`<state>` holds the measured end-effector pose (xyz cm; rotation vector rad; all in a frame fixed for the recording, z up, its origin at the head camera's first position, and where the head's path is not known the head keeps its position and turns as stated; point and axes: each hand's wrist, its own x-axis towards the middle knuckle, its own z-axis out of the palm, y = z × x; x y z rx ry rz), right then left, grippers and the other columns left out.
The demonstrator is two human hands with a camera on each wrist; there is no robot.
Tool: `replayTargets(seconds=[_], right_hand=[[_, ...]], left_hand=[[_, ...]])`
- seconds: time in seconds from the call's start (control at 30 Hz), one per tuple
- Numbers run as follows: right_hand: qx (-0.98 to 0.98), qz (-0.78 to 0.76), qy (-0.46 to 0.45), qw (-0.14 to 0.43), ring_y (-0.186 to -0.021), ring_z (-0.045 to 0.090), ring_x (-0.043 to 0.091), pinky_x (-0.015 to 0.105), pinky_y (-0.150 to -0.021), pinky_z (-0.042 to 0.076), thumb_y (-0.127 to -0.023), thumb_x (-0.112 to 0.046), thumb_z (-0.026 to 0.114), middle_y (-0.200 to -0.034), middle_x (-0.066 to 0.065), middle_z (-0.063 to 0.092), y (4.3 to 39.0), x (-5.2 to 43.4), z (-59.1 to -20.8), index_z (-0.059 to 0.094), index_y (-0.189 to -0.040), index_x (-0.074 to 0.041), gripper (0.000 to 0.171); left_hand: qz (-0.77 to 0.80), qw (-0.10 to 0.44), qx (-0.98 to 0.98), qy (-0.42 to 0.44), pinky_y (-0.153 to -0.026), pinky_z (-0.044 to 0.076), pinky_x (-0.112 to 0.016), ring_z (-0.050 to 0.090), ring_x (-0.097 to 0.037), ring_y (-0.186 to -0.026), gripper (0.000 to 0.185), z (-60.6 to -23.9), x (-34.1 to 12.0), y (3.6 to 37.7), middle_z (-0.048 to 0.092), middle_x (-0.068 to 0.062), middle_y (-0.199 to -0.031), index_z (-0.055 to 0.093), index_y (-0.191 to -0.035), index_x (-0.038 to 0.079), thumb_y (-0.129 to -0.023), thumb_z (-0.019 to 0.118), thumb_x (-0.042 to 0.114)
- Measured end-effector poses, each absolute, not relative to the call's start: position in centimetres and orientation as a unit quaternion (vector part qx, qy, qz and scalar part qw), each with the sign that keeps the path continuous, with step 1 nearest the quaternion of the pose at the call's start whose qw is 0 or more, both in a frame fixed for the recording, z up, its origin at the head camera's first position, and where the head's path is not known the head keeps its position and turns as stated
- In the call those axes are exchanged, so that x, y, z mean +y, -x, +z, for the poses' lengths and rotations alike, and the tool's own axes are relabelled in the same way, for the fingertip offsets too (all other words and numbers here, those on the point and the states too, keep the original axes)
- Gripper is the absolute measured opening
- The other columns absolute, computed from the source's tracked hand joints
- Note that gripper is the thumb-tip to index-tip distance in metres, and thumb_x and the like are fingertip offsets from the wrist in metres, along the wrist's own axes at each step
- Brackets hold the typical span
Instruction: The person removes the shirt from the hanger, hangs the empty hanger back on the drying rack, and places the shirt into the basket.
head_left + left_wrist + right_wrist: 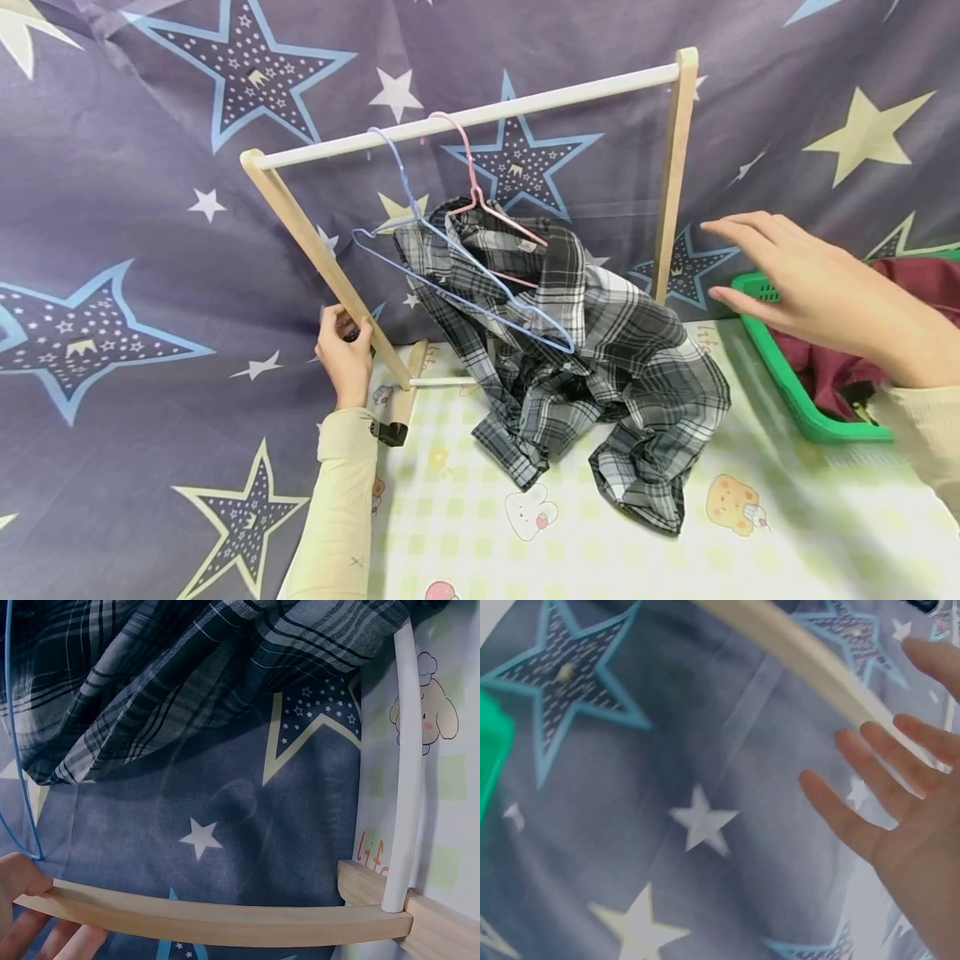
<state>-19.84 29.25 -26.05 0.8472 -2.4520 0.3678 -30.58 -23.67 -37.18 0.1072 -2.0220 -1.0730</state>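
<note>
A small wooden clothes rack (672, 179) with a white top rod (480, 112) stands on the table, leaning. My left hand (343, 343) grips its slanted left post (315, 250) low down; in the left wrist view the fingers (22, 889) curl round that post (217, 919). A black-and-white plaid shirt (600, 358) hangs from a pink hanger (472, 179), with its lower part heaped on the table. An empty blue hanger (420, 242) hangs beside it. My right hand (757, 258) hovers open, holding nothing, just right of the right post; its fingers (870, 787) are spread.
A green basket (787, 383) holding a maroon garment (922, 287) sits at the right edge. A dark star-print cloth (135, 208) forms the backdrop. The table carries a pale checked cover with cartoon animals (480, 533).
</note>
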Motion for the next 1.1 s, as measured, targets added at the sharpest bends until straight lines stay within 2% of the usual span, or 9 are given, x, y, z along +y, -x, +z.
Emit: replayTargets(seconds=[0.1,0.23,0.27,0.5,0.6,0.73,0.83,0.93,1.1], right_hand=[[-0.9,0.145,-0.318,0.261,-0.117,0.053,0.033,0.058,-0.086,0.048,-0.091,-0.021,0.071,-0.132,0.016,0.054,19.8,27.6,-25.4,0.045,-0.145,-0.007,0.062],[-0.888,0.162,-0.335,0.268,-0.115,0.056,0.029,0.054,-0.091,0.048,-0.093,-0.023,0.069,-0.128,0.011,0.057,20.0,25.7,-25.1,0.048,-0.144,-0.01,0.057],[-0.885,0.162,-0.342,0.271,-0.113,0.057,0.027,0.052,-0.09,0.048,-0.092,-0.023,0.07,-0.128,0.01,0.058,20.1,25.3,-25.1,0.049,-0.143,-0.01,0.057],[-0.86,0.169,-0.383,0.292,-0.1,0.062,0.024,0.048,-0.086,0.052,-0.09,-0.024,0.072,-0.121,0.011,0.061,21.0,22.8,-25.7,0.051,-0.14,-0.006,0.057],[-0.86,0.168,-0.38,0.295,-0.083,0.06,0.019,0.047,-0.081,0.053,-0.091,-0.025,0.072,-0.118,0.01,0.061,21.5,22.0,-26.2,0.051,-0.139,-0.005,0.056],[-0.867,0.175,-0.36,0.298,-0.079,0.06,0.019,0.046,-0.076,0.053,-0.092,-0.026,0.07,-0.114,0.009,0.061,21.8,21.0,-26.9,0.051,-0.137,-0.004,0.053],[-0.862,0.177,-0.355,0.315,-0.08,0.06,0.022,0.044,-0.071,0.054,-0.093,-0.022,0.069,-0.108,0.009,0.061,22.0,20.3,-27.5,0.055,-0.132,-0.002,0.047],[-0.851,0.182,-0.358,0.337,-0.072,0.056,0.02,0.04,-0.063,0.052,-0.092,-0.014,0.068,-0.103,0.01,0.06,22.1,19.7,-27.9,0.057,-0.128,-0.001,0.039],[-0.842,0.196,-0.351,0.36,-0.07,0.056,0.022,0.042,-0.059,0.05,-0.09,-0.001,0.068,-0.1,0.009,0.06,22.0,19.1,-28.3,0.058,-0.125,-0.002,0.036]], left_hand=[[-0.427,0.411,-0.804,-0.042,-0.095,0.052,-0.045,0.07,-0.031,-0.095,0.023,-37.2,-23.6,30.7,0.073,-0.015,-0.105,0.066,-0.111,0.005,-0.088,0.069,0.005],[-0.431,0.408,-0.804,-0.035,-0.091,0.054,-0.046,0.07,-0.031,-0.096,0.023,-37.0,-23.4,30.7,0.073,-0.015,-0.106,0.066,-0.111,0.006,-0.089,0.069,0.007],[-0.431,0.407,-0.804,-0.035,-0.088,0.056,-0.047,0.07,-0.031,-0.096,0.023,-37.0,-23.4,30.7,0.073,-0.015,-0.106,0.066,-0.111,0.006,-0.089,0.069,0.007],[-0.428,0.411,-0.804,-0.042,-0.087,0.056,-0.045,0.07,-0.03,-0.094,0.023,-37.1,-23.5,30.6,0.073,-0.014,-0.105,0.067,-0.111,0.005,-0.088,0.069,0.005],[-0.429,0.411,-0.803,-0.041,-0.086,0.056,-0.046,0.07,-0.03,-0.094,0.023,-37.2,-23.7,30.6,0.073,-0.015,-0.105,0.066,-0.111,0.005,-0.088,0.069,0.005],[-0.431,0.409,-0.803,-0.039,-0.087,0.056,-0.046,0.07,-0.03,-0.095,0.023,-37.2,-23.7,30.6,0.073,-0.015,-0.106,0.066,-0.111,0.005,-0.088,0.069,0.006],[-0.433,0.408,-0.803,-0.04,-0.087,0.056,-0.047,0.07,-0.03,-0.095,0.023,-37.2,-23.7,30.6,0.073,-0.015,-0.106,0.066,-0.111,0.006,-0.088,0.069,0.006],[-0.435,0.407,-0.802,-0.042,-0.088,0.056,-0.047,0.07,-0.03,-0.095,0.023,-37.2,-23.8,30.7,0.073,-0.014,-0.106,0.066,-0.111,0.005,-0.088,0.069,0.006],[-0.434,0.407,-0.802,-0.042,-0.088,0.056,-0.046,0.07,-0.029,-0.095,0.023,-37.3,-23.8,30.8,0.073,-0.014,-0.106,0.066,-0.111,0.006,-0.088,0.069,0.006]])
